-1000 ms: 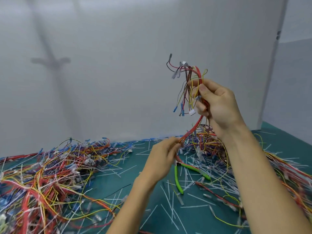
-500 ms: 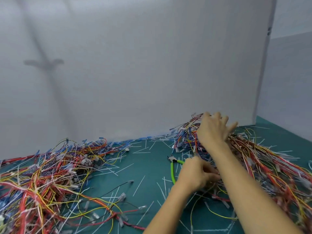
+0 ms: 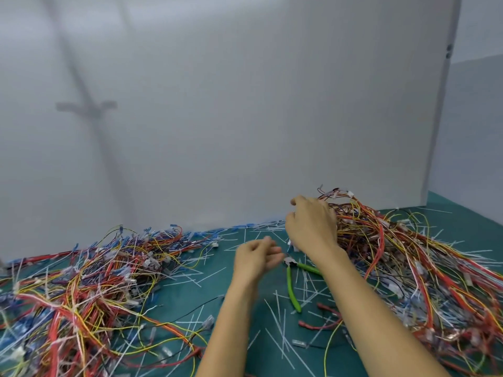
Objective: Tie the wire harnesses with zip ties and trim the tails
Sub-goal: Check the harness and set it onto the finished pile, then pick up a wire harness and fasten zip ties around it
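- While the right hand (image 3: 311, 227) reaches into the tangled right-side heap of red, yellow and blue wire harnesses (image 3: 408, 257), we see its fingers curl down among the strands. The back of the hand hides whether they pinch a bundle.
- We judge that it is fetching the next harness to tie, since that heap lies just beside its wrist.
- The left hand (image 3: 255, 257) hovers blurred above the teal work mat (image 3: 174, 317). Its fingers are loosely curled and hold nothing we can make out, so it is probably waiting to take the wires.
- Green-handled metal cutters (image 3: 292, 287) lie on the mat between the forearms, close by for trimming.
- A second, left-side heap of mixed-colour harnesses (image 3: 81, 281) lies well apart. Thin white zip-tie offcuts (image 3: 280, 322) litter the mat, and a plain white panel (image 3: 245, 104) stands behind.
- A second ago the right hand held a harness aloft; now it is down at the heap. Half a second ago its fingers were spread over the top.
- The left hand has moved left, away from the right forearm, and its fist has loosened.
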A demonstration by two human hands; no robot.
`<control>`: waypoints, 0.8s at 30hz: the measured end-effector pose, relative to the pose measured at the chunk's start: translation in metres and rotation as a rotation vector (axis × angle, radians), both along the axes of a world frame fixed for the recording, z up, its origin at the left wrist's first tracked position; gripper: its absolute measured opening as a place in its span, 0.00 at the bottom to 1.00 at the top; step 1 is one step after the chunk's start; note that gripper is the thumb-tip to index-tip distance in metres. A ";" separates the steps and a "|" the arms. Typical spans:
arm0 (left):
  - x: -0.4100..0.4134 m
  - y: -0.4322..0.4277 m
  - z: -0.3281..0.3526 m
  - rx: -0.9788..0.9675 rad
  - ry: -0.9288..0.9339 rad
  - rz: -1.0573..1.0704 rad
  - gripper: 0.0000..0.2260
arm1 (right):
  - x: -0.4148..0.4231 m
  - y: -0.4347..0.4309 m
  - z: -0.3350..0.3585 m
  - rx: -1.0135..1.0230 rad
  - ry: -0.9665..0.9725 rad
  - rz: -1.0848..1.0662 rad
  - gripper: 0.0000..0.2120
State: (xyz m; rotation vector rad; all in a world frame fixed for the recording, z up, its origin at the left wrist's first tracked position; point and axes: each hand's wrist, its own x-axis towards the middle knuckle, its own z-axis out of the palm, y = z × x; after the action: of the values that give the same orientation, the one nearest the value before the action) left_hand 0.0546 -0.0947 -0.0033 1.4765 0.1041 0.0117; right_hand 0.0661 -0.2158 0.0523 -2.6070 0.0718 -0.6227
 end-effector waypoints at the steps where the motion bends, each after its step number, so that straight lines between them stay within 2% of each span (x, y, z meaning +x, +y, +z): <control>1: 0.004 0.017 0.002 0.040 -0.019 0.076 0.09 | -0.001 0.004 -0.001 0.060 -0.031 0.039 0.17; 4: 0.012 0.067 0.010 0.404 -0.067 0.299 0.09 | -0.004 0.019 -0.011 0.169 -0.056 0.139 0.16; 7: 0.010 0.107 0.016 0.790 -0.055 0.494 0.11 | -0.006 0.037 -0.029 0.158 -0.008 0.223 0.16; 9: 0.007 0.123 0.016 1.171 0.062 0.571 0.14 | -0.005 0.049 -0.042 0.141 0.045 0.257 0.17; 11: 0.005 0.130 0.016 1.374 0.190 0.557 0.17 | -0.005 0.058 -0.052 0.134 0.090 0.271 0.17; 15: 0.000 0.133 0.017 1.473 0.217 0.488 0.18 | -0.007 0.074 -0.067 0.156 0.154 0.292 0.18; 18: -0.007 0.140 0.037 1.468 0.154 0.585 0.17 | -0.009 0.079 -0.073 0.154 0.172 0.297 0.18; 21: -0.022 0.154 0.065 1.434 0.051 0.745 0.17 | -0.009 0.076 -0.073 0.156 0.153 0.293 0.18; 24: -0.034 0.168 0.083 1.287 -0.157 0.811 0.16 | -0.007 0.071 -0.068 0.215 0.123 0.292 0.17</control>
State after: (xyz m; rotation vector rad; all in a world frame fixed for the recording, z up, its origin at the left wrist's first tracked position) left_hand 0.0204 0.0729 0.0793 2.5909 0.6509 1.0107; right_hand 0.0591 -0.1443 -0.0158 -2.3821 -0.1905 -0.3307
